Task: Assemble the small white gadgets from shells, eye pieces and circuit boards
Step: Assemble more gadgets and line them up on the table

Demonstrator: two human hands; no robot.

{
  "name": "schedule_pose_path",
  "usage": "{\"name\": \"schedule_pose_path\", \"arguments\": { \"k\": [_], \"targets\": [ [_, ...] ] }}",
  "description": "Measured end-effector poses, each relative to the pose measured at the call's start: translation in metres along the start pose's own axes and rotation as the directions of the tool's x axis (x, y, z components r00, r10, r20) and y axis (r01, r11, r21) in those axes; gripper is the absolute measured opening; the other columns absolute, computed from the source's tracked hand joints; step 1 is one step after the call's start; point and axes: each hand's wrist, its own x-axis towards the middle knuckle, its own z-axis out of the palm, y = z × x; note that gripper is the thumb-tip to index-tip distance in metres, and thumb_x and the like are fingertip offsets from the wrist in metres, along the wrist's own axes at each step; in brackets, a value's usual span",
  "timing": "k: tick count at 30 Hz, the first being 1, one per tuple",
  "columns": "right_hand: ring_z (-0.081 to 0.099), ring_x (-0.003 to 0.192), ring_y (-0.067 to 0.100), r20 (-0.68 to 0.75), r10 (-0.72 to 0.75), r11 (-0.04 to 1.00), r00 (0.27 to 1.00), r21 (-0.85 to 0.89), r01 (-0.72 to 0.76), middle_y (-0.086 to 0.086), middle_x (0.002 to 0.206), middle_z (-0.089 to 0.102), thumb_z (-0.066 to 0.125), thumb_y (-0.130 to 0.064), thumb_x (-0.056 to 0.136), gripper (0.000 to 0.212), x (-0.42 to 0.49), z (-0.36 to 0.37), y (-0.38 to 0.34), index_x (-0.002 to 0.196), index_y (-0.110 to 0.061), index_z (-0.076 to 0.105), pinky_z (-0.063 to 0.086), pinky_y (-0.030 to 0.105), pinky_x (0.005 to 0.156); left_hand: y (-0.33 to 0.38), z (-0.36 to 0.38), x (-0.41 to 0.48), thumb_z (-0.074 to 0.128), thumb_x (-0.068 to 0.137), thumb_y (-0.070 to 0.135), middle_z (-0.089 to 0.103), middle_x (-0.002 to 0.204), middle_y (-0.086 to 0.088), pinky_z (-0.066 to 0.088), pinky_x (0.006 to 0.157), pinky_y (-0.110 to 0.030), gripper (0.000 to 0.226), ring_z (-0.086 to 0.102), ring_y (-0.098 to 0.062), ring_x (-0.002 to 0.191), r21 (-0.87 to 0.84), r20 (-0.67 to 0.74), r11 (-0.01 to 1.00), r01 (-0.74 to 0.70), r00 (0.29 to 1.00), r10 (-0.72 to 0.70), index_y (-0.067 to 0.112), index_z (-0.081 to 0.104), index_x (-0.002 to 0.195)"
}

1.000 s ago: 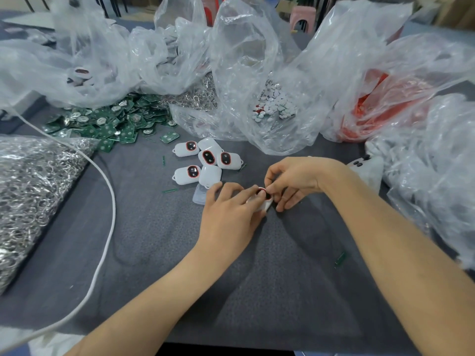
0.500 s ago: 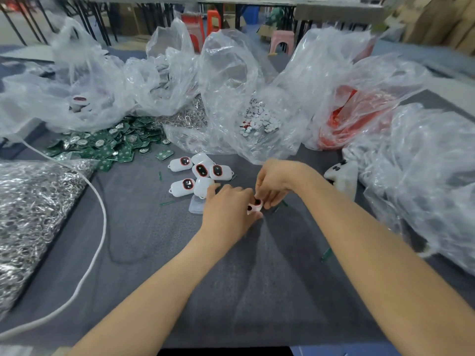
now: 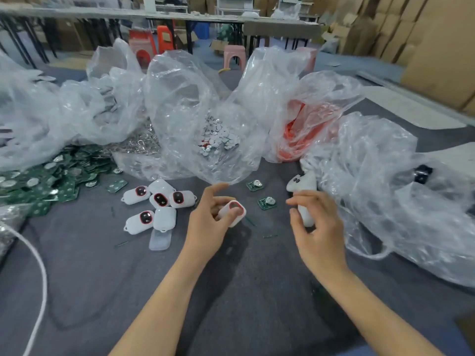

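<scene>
Head view: left hand [image 3: 205, 223] pinches smooth rounded white shell [image 3: 236, 213]; right hand [image 3: 318, 227] loosely curled.

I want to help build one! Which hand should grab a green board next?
Right. The left hand is busy holding the shell, while the right hand looks free and hovers just beside the nearest board.

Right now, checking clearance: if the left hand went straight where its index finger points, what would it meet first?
Likely the clear plastic bag of white discs, just beyond the left hand; depth unclear.
</scene>
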Motion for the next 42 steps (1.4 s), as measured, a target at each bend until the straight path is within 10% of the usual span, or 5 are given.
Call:
{"name": "schedule_pose_path", "arguments": {
  "k": [6, 12, 22, 34, 42],
  "targets": [
    [0.052, 0.073, 0.008, -0.419, 0.191, 0.937, 0.888, -0.192, -0.292, -0.004, 0.079, 0.061, 0.048, -0.013, 0.083, 0.018, 0.095, -0.101, 0.064, 0.088, -0.014, 0.065, 0.039, 0.02, 0.065, -0.016, -0.005, 0.007, 0.069, 0.08, 0.016, 0.071, 0.098, 0.016, 0.05, 0.086, -0.033, 0.038, 0.065, -0.004, 0.099, -0.029, 0.014, 0.998, -0.051, 0.999, 0.051, 0.048, 0.063, 0.098],
    [0.056, 0.109, 0.038, 0.001, 0.754, 0.44, 0.657, -0.744, -0.503, 0.023, 0.118, 0.061, 0.045, 0.001, 0.091, 0.027, 0.116, -0.121, 0.182, 0.111, 0.002, 0.063, 0.045, 0.037, 0.091, -0.019, 0.002, 0.004, 0.067, 0.085, 0.005, 0.067, 0.099, 0.026, 0.043, 0.079, -0.006, 0.047, 0.061, 0.008, 0.096, 0.082, 0.07, 0.993, -0.081, 0.995, 0.075, 0.05, 0.062, 0.098],
    [0.061, 0.084, 0.033, -0.14, 0.616, 0.482, 0.775, -0.711, -0.511, 0.014, 0.086, 0.066, 0.053, -0.003, 0.087, 0.018, 0.102, -0.112, 0.19, 0.076, -0.012, 0.065, 0.039, 0.031, 0.064, -0.023, 0.0, 0.003, 0.065, 0.086, 0.004, 0.067, 0.097, 0.026, 0.043, 0.081, -0.007, 0.05, 0.062, 0.005, 0.095, 0.095, 0.076, 0.992, -0.086, 0.994, 0.079, 0.052, 0.061, 0.095],
    [0.066, 0.075, 0.013, -0.414, 0.125, 0.962, 0.902, -0.172, -0.212, -0.014, 0.085, 0.064, 0.06, -0.024, 0.09, 0.013, 0.064, -0.11, 0.061, 0.1, -0.02, 0.068, 0.052, 0.027, 0.076, -0.017, -0.006, -0.003, 0.066, 0.087, 0.014, 0.075, 0.088, 0.009, 0.049, 0.07, -0.009, 0.024, 0.068, -0.001, 0.085, -0.186, -0.004, 0.982, 0.01, 1.0, -0.011, 0.033, 0.064, 0.101],
    [0.066, 0.061, 0.015, 0.223, 0.435, 0.724, 0.872, 0.49, -0.486, -0.003, 0.076, 0.069, 0.068, 0.003, 0.082, 0.026, -0.026, 0.027, -0.042, 0.083, -0.022, 0.068, 0.054, 0.024, 0.06, -0.006, -0.008, -0.004, 0.067, 0.086, 0.01, 0.075, 0.089, 0.003, 0.05, 0.068, -0.014, 0.025, 0.068, -0.006, 0.083, -0.234, 0.009, 0.97, 0.06, 0.998, -0.06, 0.026, 0.064, 0.105]
  ]
}}
